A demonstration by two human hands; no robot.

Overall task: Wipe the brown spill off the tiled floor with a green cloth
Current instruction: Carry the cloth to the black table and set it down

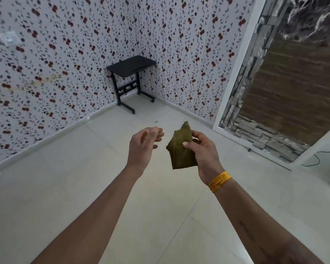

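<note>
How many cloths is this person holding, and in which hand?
1. A folded green cloth is gripped in the right hand, held up above the tiled floor. The left hand holds nothing. No other cloth shows.

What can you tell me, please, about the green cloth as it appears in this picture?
The green cloth is an olive-green, soft-looking fabric, folded into a thick, roughly rectangular wad with one ragged corner pointing up. It is held in the air above the pale tiled floor, not touching it. The right hand grips it, thumb across the front and fingers curled behind. The left hand is close beside it, relaxed, not touching. Whether it is wet or stained cannot be told.
</note>
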